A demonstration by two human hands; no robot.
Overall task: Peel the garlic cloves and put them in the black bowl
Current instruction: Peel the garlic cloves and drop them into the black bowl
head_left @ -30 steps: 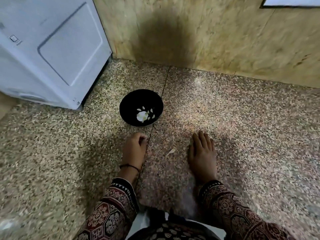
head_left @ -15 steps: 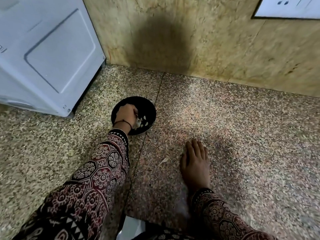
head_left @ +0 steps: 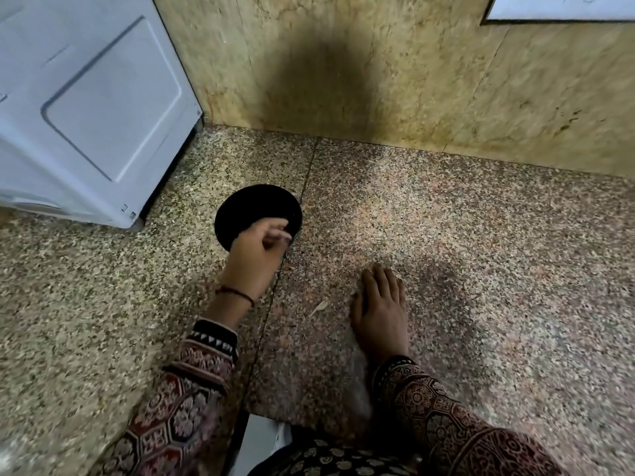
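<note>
the round black bowl point(head_left: 254, 206) sits on the speckled stone floor point(head_left: 481, 269), mouth up. being round, it has no long axis. it is near the front corner of a white boxy appliance point(head_left: 96, 108) on its left but apart from it. its right rim is just beside a thin dark joint point(head_left: 267, 317) in the floor. a beige marble wall point(head_left: 412, 80) closes the far side, and to the right of the bowl the floor runs open.

the left hand point(head_left: 257, 250) reaches forward over the bowl's near rim and hides that part of the inside. its back faces up and its fingers point(head_left: 278, 231) are curled inward. motion blur keeps me from telling whether they grip anything. a dark thread bracelet point(head_left: 237, 294) circles the wrist above a patterned maroon sleeve point(head_left: 192, 389).

the right hand point(head_left: 379, 310) lies palm down on the floor, well right of the bowl, fingers straight, together and pointing toward the wall, holding nothing.

a pale sliver of garlic skin point(head_left: 319, 306) lies just left of that hand, its long axis slanting up to the right.
</note>
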